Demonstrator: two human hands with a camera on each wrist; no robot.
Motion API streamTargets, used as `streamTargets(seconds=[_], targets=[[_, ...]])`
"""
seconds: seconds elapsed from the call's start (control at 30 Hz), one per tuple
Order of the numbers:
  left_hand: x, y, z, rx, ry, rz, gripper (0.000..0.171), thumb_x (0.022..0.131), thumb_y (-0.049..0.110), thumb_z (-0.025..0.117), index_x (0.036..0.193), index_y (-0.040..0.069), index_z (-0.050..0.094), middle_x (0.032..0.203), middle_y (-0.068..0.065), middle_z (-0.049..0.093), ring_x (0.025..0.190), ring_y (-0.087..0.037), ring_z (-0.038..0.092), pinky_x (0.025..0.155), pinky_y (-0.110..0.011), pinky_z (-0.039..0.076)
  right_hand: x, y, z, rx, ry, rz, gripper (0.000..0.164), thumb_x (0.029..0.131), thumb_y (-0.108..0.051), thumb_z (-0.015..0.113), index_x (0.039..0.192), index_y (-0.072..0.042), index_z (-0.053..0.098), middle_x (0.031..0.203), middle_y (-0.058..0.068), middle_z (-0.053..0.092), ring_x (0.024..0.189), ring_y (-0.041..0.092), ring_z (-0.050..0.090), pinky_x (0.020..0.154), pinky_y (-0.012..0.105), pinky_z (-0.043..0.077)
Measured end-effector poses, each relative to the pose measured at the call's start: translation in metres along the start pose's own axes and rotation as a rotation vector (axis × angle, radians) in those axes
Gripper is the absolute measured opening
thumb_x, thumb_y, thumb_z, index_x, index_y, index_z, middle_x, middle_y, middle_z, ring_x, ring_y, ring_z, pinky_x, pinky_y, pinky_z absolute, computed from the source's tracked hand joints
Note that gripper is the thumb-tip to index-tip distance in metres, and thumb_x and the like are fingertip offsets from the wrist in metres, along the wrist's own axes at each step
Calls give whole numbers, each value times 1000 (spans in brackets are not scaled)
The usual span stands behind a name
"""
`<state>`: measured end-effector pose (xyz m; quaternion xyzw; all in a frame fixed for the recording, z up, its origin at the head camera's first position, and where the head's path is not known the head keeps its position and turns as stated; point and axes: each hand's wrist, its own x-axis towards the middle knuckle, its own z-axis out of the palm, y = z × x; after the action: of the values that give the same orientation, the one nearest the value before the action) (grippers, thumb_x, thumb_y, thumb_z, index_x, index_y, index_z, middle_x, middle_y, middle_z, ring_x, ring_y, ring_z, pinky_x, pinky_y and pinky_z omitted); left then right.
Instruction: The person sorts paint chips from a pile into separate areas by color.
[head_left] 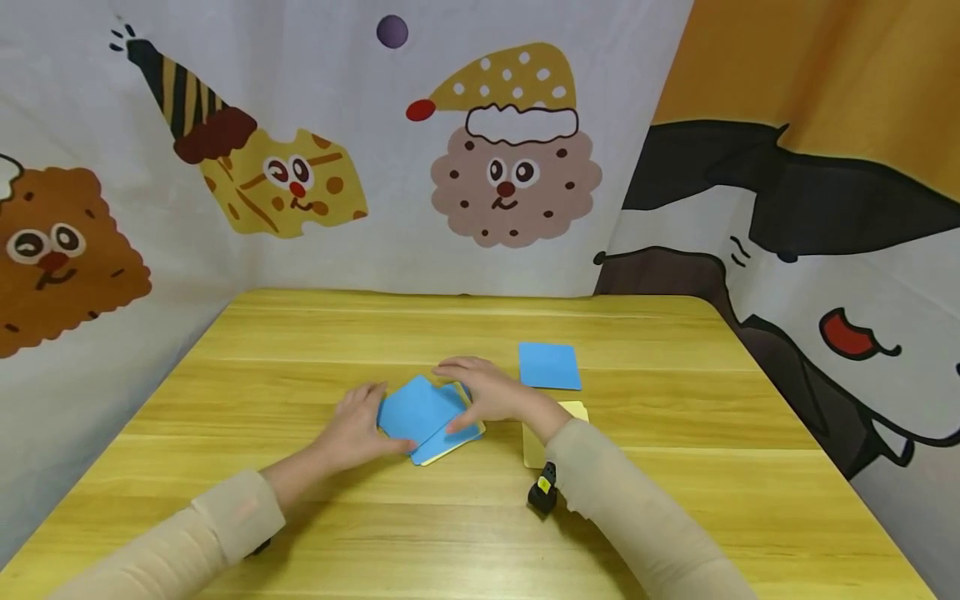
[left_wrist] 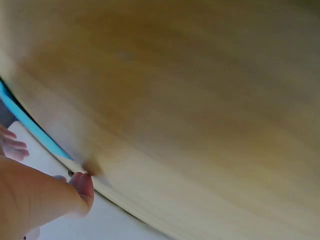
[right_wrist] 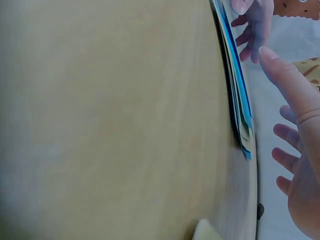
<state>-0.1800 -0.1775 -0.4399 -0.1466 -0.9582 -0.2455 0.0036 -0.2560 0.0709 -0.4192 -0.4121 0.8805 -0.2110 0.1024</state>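
A loose pile of blue square cards (head_left: 420, 410) lies on the table in the head view, set at differing angles, with yellow card edges showing beneath. My left hand (head_left: 352, 429) is at the pile's left side, thumb along the front edge and fingers by the left edge. Over the right side is my right hand (head_left: 487, 393), its thumb above the cards and fingers spread toward the far edge. The right wrist view shows the layered card edges (right_wrist: 237, 85) beside that hand's extended thumb. In the left wrist view, only a blue strip (left_wrist: 35, 122) shows beyond the left thumb.
One blue card (head_left: 550, 367) lies flat behind my right forearm. Yellow cards (head_left: 534, 450) are partly hidden under that forearm. A black wrist device (head_left: 543, 493) hangs at the right cuff. The wooden table (head_left: 420, 533) meets a cartoon-printed curtain (head_left: 375, 262) at the back.
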Motion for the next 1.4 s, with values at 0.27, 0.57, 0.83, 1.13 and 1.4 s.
streamTargets(seconds=[0.27, 0.57, 0.83, 1.13, 1.4], targets=[[-7, -1, 7, 67, 33, 17, 113, 66, 69, 73, 137, -13, 40, 135, -28, 43, 123, -45, 36, 97, -62, 30, 20, 4, 5, -54, -69, -16, 98, 72, -51, 80, 150, -14, 34, 152, 6, 31, 140, 24, 23, 111, 47, 17], [-5, -5, 10, 95, 20, 85, 107, 70, 63, 74, 138, -13, 38, 135, -27, 42, 124, -44, 35, 96, -61, 32, 33, 1, 8, -34, -157, 67, 102, 70, -54, 80, 152, -22, 30, 156, -1, 24, 142, 24, 18, 111, 46, 19], [-2, -12, 7, 75, -1, 122, 103, 73, 60, 73, 138, -12, 40, 137, -27, 40, 124, -43, 36, 97, -61, 33, 36, 1, 12, -45, -185, 102, 102, 70, -57, 79, 152, -24, 28, 157, -3, 20, 143, 24, 14, 111, 47, 18], [3, -15, 3, 57, -27, 139, 102, 71, 56, 76, 138, -11, 41, 134, -24, 41, 121, -40, 37, 96, -58, 34, 34, 1, 16, -29, -151, 94, 98, 72, -56, 78, 151, -21, 31, 155, -1, 24, 141, 23, 17, 111, 46, 19], [9, -17, -1, 46, -64, 153, 104, 67, 55, 78, 138, -11, 41, 129, -23, 42, 116, -37, 38, 92, -54, 37, 30, -3, 17, -32, -98, 61, 96, 73, -57, 76, 150, -17, 35, 153, 3, 28, 139, 24, 23, 109, 45, 24]])
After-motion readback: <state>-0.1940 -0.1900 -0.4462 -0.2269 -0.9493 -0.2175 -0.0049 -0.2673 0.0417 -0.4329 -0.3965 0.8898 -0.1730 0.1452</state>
